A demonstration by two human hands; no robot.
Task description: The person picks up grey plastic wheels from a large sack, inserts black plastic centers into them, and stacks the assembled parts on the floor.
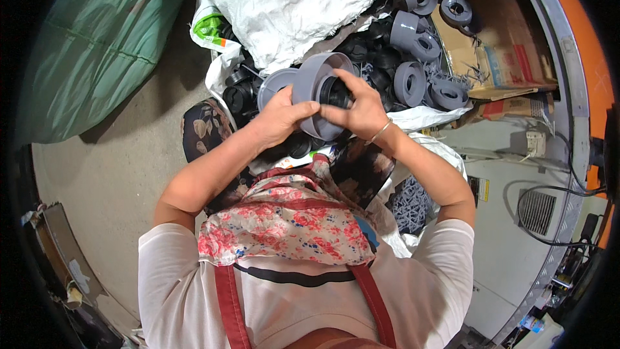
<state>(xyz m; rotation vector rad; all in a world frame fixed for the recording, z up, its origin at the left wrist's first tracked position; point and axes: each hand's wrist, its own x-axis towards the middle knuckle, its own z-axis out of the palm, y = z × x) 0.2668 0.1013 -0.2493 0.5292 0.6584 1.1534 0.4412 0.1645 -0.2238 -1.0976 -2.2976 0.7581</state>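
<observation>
– where is the grey round part, and do both of your hands have it?
– it sits between your hands, just far of your apron [290,220]. your left hand [283,116] grips the grey round part [315,68] from its left side, but that hand's fingers go behind it, so their hold is hidden
– and your right hand [363,108]?
– its thumb and fingers close in narrow around a black fitting [334,92] at the part's right-facing hollow; your hand covers the fitting's right end, and you cannot tell from this how far it is seated
– what about the pale grey disc [274,86] on the left?
– it lies against your left hand, partly covered; whether it belongs to the piece you hold is hard to make out
– and farther out?
– you have black parts [239,97] heaped at the far side, half under a white sack [290,10], too jumbled to separate. grey rings [409,84] lie to the far right, beside a cardboard box [497,52]. near your right forearm, grey shreds [410,203] are partly hidden by white sacking [445,152]. on the far left, a green sack [106,52] is cut off by the dark rim of the view
</observation>
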